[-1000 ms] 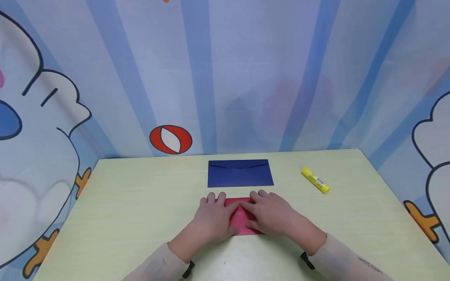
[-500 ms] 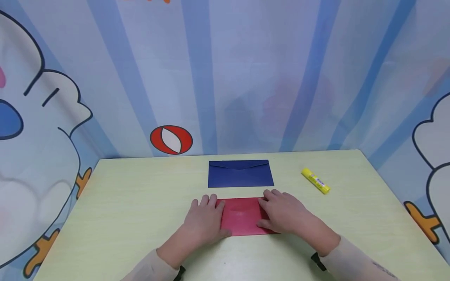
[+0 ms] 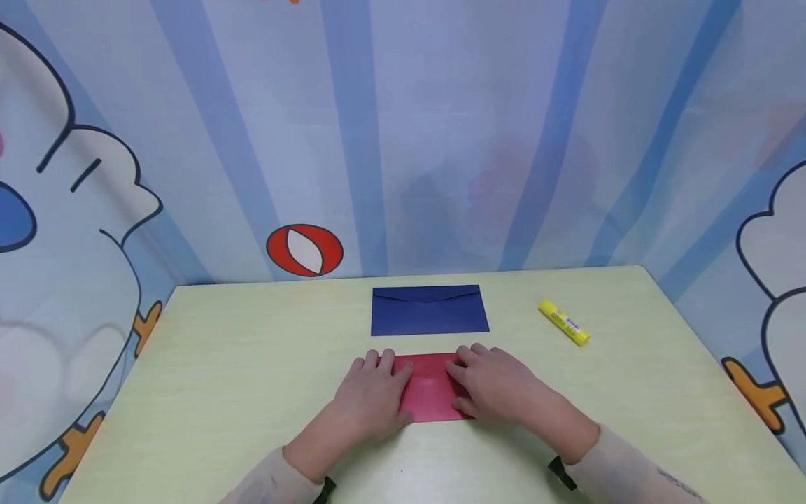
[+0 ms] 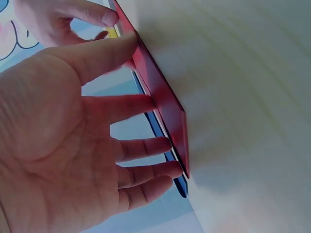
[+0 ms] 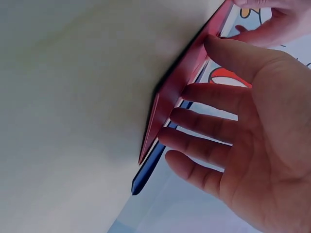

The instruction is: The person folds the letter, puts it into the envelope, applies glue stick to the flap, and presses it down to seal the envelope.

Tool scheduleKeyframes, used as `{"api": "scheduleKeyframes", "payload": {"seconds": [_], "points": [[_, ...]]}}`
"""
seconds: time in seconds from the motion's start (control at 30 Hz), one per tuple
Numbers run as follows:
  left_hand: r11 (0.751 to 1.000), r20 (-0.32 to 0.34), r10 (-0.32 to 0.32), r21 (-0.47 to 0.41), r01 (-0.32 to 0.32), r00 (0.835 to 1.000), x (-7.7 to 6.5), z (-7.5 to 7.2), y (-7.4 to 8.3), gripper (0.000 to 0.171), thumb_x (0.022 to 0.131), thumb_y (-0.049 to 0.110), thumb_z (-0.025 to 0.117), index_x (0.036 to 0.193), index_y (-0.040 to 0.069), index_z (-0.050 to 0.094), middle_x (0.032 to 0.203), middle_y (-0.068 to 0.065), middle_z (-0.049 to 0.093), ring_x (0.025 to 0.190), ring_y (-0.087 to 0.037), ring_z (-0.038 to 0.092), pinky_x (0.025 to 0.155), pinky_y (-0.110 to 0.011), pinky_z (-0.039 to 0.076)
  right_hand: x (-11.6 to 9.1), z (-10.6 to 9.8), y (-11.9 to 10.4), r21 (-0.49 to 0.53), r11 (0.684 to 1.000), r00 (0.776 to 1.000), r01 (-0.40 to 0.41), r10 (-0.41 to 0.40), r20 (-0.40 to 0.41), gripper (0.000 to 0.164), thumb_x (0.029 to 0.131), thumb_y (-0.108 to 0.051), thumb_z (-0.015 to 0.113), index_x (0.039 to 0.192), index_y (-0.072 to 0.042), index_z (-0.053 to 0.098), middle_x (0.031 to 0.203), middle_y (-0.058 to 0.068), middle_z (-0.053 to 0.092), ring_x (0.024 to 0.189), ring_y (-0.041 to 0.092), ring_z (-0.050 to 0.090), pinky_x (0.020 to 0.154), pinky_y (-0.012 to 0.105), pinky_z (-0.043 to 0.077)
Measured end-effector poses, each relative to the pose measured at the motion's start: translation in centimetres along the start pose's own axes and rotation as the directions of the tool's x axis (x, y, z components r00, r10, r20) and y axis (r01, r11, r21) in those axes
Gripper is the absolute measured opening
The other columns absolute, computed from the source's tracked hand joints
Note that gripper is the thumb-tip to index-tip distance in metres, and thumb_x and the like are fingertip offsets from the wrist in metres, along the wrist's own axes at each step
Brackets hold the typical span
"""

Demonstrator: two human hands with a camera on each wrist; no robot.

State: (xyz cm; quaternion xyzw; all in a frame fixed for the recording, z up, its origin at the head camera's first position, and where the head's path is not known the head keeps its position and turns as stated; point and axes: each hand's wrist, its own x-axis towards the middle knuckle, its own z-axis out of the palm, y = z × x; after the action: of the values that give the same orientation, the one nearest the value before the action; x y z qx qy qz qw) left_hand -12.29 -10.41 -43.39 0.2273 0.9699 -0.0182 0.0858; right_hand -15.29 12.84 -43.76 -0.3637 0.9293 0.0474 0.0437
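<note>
A red envelope lies flat on the table, its face showing between the two hands. My left hand rests on its left end, the thumb low by the near edge. On the right end lies my right hand, with its fingertips on the paper. Both wrist views show the fingers fairly straight, tips at the surface of the red envelope, and neither palm wraps round anything. The hands hide the envelope's two short ends in the head view.
Just beyond the red envelope lies a dark blue envelope, flap side up. A yellow glue stick lies at the back right of the pale table. A printed cloth backdrop stands behind the table's far edge.
From close together at the middle of the red envelope, both hands slid outward towards its ends. Since then the right hand has come back a little towards the middle.
</note>
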Motion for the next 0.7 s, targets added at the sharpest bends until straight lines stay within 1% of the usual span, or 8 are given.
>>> {"api": "scheduleKeyframes", "payload": {"seconds": [0.17,0.3,0.37,0.43,0.53,0.7], "points": [[0.999,0.015,0.038,0.014,-0.038,0.999,0.2,-0.1,0.6,0.069,0.093,0.049,0.075,0.155,0.025,0.057,0.143,-0.014,0.053,0.133,-0.036,0.048,0.110,-0.053,0.043,0.4,0.1,-0.8,0.017,0.998,0.998,0.053,-0.053,-0.032,0.055,0.095,-0.042,0.077,0.143,-0.016,0.069,0.123,0.007,0.064,0.110,0.025,0.060,0.091,0.044,0.056],[1.000,0.021,0.028,-0.002,-0.028,0.999,0.2,0.1,0.6,0.069,0.094,0.050,0.075,0.157,0.031,0.055,0.146,-0.013,0.052,0.135,-0.037,0.046,0.111,-0.056,0.042,0.4,0.1,-1.0,0.041,0.998,0.999,0.049,-0.048,-0.017,0.057,0.095,-0.043,0.077,0.147,-0.023,0.066,0.124,0.006,0.063,0.111,0.024,0.059,0.094,0.045,0.056],[1.000,0.020,0.020,-0.013,-0.020,1.000,0.2,0.3,0.4,0.069,0.093,0.052,0.075,0.157,0.033,0.054,0.148,-0.013,0.051,0.136,-0.036,0.045,0.111,-0.056,0.041,0.3,0.1,-0.9,0.043,0.998,0.999,0.043,-0.043,-0.014,0.057,0.095,-0.044,0.078,0.147,-0.024,0.066,0.124,0.005,0.063,0.109,0.023,0.058,0.094,0.043,0.055],[1.000,0.013,0.017,-0.024,-0.016,1.000,0.1,0.5,0.2,0.069,0.094,0.053,0.074,0.156,0.034,0.055,0.148,-0.012,0.051,0.136,-0.035,0.045,0.109,-0.056,0.042,0.1,0.1,-0.7,0.041,0.998,0.999,0.041,-0.040,-0.017,0.057,0.094,-0.045,0.078,0.146,-0.024,0.067,0.122,0.004,0.063,0.108,0.022,0.058,0.093,0.042,0.055],[0.999,0.007,0.012,-0.037,-0.012,1.000,-0.2,0.7,-0.3,0.070,0.091,0.056,0.077,0.154,0.032,0.058,0.148,-0.012,0.052,0.136,-0.034,0.046,0.107,-0.056,0.043,-0.3,0.2,-0.1,0.047,0.998,0.999,0.034,-0.033,-0.022,0.055,0.093,-0.045,0.080,0.142,-0.022,0.070,0.119,0.005,0.064,0.105,0.022,0.058,0.088,0.040,0.055],[0.999,-0.002,-0.007,-0.049,0.007,1.000,-0.6,0.5,-0.9,0.076,0.085,0.057,0.083,0.151,0.027,0.062,0.143,-0.011,0.055,0.133,-0.031,0.049,0.103,-0.055,0.045,-1.2,-0.1,0.7,0.069,0.998,1.000,-0.015,0.015,0.004,0.056,0.090,-0.046,0.083,0.138,-0.017,0.073,0.119,0.005,0.064,0.104,0.022,0.060,0.085,0.039,0.056]]}}
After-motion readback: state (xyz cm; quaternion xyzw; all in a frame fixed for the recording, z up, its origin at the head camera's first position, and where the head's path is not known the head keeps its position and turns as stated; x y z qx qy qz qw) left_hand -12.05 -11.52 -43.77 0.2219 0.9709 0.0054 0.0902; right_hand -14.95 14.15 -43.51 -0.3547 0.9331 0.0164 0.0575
